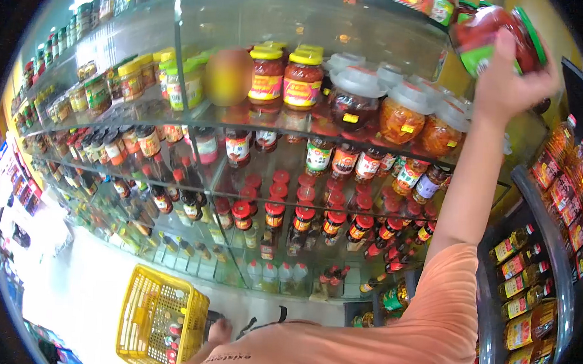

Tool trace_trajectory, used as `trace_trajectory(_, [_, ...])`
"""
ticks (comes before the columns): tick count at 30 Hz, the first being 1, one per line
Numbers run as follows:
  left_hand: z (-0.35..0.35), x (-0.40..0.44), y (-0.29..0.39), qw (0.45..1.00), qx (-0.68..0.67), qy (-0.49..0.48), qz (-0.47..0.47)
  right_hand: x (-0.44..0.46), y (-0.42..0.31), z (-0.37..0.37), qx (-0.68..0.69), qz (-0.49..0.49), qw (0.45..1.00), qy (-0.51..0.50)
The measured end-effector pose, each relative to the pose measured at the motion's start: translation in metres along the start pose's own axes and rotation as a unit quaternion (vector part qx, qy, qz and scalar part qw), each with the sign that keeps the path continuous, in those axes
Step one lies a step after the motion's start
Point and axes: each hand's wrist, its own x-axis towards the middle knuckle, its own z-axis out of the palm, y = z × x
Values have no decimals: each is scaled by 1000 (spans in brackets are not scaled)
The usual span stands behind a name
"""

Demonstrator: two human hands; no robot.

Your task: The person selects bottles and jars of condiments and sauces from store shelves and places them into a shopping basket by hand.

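Observation:
My right hand (518, 78) is raised at the upper right, its fingers closed around a jar (490, 41) with a green lid, red contents and a green label. The jar is tilted on its side, near the end of the top shelf. Down at the lower middle, my left hand (219, 331) is beside the right rim of a yellow basket (200, 315). Its fingers are too small and partly hidden to show whether they grip anything. Several small red-topped items (173, 347) lie inside the basket.
Glass shelves (373, 139) curve across the view, packed with jars and bottles. Yellow-lidded jars (303, 78) and big white-lidded jars (354, 99) line an upper level. Oil bottles (519, 334) fill a dark-edged rack on the right. Pale floor (96, 264) shows at lower left.

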Motion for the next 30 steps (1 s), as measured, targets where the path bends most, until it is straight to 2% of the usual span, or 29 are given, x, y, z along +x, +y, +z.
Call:
trace_trajectory(2, [-31,5,56,995,-65,39,58,-19,-35,-14,23,70,997,-30])
trace_trajectory(3, [-40,15,75,995,-80,28,48,-29,-68,-6,74,68,994,-38])
trace_trajectory(4, [-48,24,91,995,-94,16,40,-38,-87,-14,30,98,991,-89])
trace_trajectory(6, [-85,29,152,988,-136,23,66,-61,-120,-20,66,97,978,-171])
trace_trajectory(8, [-92,48,173,978,-191,12,83,-90,-150,-23,80,103,964,-231])
trace_trajectory(10, [-134,32,238,910,-386,-32,144,-120,-183,-21,110,132,942,-289])
trace_trajectory(12, [-162,27,279,794,-554,-148,200,-144,-219,-19,145,169,909,-352])
trace_trajectory(14, [-203,8,323,700,-616,-215,290,-178,-254,-7,219,229,892,-321])
trace_trajectory(16, [-231,-4,352,622,-655,-228,362,-199,-289,3,256,267,868,-333])
trace_trajectory(18, [-248,-12,373,581,-691,-164,399,-219,-323,16,310,324,835,-318])
trace_trajectory(20, [-254,-7,364,589,-685,-129,408,-235,-350,25,306,340,828,-325])
trace_trajectory(22, [-252,-3,342,622,-697,-80,347,-249,-372,33,299,353,822,-332])
trace_trajectory(24, [-261,3,324,634,-686,-46,354,-261,-390,44,362,405,780,-311])
trace_trajectory(25, [-267,2,314,606,-717,-82,334,-264,-394,44,396,459,726,-325])
trace_trajectory(26, [-272,-1,304,575,-747,-119,312,-264,-403,49,456,560,637,-272])
trace_trajectory(28, [-273,-4,279,563,-781,-143,229,-258,-407,61,522,637,512,-242])
trace_trajectory(30, [-278,-1,260,554,-775,-173,250,-263,-413,70,535,643,491,-245])
